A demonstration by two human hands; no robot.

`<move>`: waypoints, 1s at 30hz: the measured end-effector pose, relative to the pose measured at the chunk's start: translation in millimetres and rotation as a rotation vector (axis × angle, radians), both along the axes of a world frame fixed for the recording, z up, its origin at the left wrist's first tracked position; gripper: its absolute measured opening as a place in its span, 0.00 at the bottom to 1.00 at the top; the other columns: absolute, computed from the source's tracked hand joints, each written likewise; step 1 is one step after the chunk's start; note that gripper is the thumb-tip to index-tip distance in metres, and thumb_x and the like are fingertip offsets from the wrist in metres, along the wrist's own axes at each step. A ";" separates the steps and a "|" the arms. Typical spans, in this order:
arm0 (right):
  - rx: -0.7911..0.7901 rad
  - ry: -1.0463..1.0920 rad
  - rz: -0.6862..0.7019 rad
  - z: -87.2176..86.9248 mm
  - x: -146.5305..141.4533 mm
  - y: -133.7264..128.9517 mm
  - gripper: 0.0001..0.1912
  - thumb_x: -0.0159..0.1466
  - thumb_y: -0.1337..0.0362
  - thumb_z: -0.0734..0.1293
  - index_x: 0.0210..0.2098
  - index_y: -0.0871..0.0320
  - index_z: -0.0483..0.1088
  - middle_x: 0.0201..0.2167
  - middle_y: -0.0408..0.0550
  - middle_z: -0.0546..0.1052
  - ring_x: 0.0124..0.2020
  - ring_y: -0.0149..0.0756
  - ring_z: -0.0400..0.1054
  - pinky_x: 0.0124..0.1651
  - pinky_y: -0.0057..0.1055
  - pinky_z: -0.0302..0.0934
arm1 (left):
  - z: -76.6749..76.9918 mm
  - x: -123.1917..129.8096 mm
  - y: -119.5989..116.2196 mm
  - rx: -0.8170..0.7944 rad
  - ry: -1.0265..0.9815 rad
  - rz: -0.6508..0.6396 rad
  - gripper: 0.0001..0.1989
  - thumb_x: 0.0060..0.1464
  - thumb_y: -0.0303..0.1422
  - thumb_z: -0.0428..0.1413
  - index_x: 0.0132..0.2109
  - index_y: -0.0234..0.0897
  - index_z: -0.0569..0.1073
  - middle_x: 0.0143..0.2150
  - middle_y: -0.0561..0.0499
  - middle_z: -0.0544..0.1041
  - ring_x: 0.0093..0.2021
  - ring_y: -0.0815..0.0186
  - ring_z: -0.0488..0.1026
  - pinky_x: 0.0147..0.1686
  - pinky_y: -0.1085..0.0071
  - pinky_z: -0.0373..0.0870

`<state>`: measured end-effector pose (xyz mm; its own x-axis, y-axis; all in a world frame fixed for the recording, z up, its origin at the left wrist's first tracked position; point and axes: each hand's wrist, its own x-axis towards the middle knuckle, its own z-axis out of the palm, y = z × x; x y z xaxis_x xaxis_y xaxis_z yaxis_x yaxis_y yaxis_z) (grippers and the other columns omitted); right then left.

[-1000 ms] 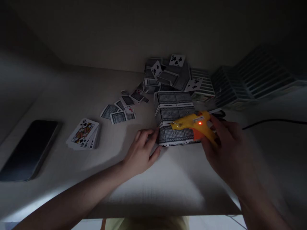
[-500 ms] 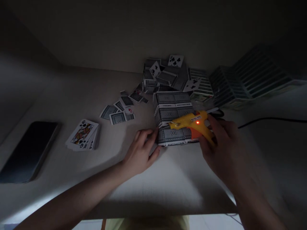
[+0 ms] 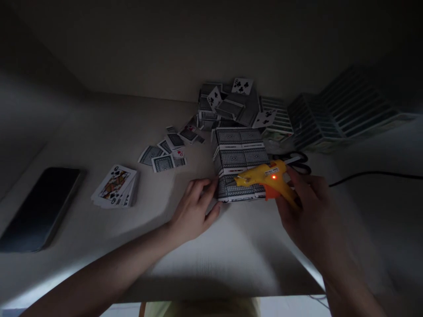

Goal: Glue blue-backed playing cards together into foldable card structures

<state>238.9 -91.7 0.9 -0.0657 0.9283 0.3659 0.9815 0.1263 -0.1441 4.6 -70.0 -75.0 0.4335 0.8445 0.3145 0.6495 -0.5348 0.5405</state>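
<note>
A block built of playing cards (image 3: 243,156), with patterned backs outward, sits in front of me on the desk. My left hand (image 3: 195,209) holds its near left corner, thumb in front and fingers along the left side. My right hand (image 3: 313,215) is wrapped round the handle of a yellow glue gun (image 3: 261,174) with an orange trigger and a lit red light. The gun's nozzle points left over the block's near rows; whether it touches the cards I cannot tell.
Loose cards (image 3: 163,163) lie left of the block, near a card stack (image 3: 115,187) and a dark phone (image 3: 41,209). Behind are more card structures (image 3: 228,105). Scissors (image 3: 297,160) lie right, near slatted card structures (image 3: 343,112). A black cord (image 3: 373,175) runs right.
The glue gun and my right hand have shifted slightly towards me and to the right, uncovering more of the scissors. My left hand and the block stay about where they were.
</note>
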 end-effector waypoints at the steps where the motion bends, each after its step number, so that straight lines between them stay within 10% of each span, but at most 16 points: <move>1: 0.001 0.002 -0.010 0.1 -1.0 1.2 0.27 0.60 0.62 0.64 0.58 0.59 0.62 0.41 0.55 0.67 0.36 0.42 0.67 0.33 0.37 0.66 | -0.1 0.0 0.0 0.002 -0.003 0.001 0.26 0.59 0.33 0.51 0.62 0.31 0.59 0.50 0.39 0.65 0.51 0.55 0.63 0.52 0.57 0.67; 30: 0.054 0.033 -0.014 -6.5 1.8 1.7 0.28 0.60 0.63 0.63 0.60 0.55 0.60 0.41 0.54 0.67 0.39 0.44 0.67 0.37 0.41 0.67 | -1.2 -0.1 0.4 0.014 -0.006 0.011 0.26 0.58 0.33 0.52 0.62 0.32 0.59 0.50 0.39 0.66 0.51 0.55 0.63 0.50 0.57 0.68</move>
<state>240.6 -90.1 -5.5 -0.0405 0.9079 0.4172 0.9780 0.1215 -0.1695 4.5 -69.6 -76.1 0.4223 0.8447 0.3289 0.6519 -0.5351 0.5372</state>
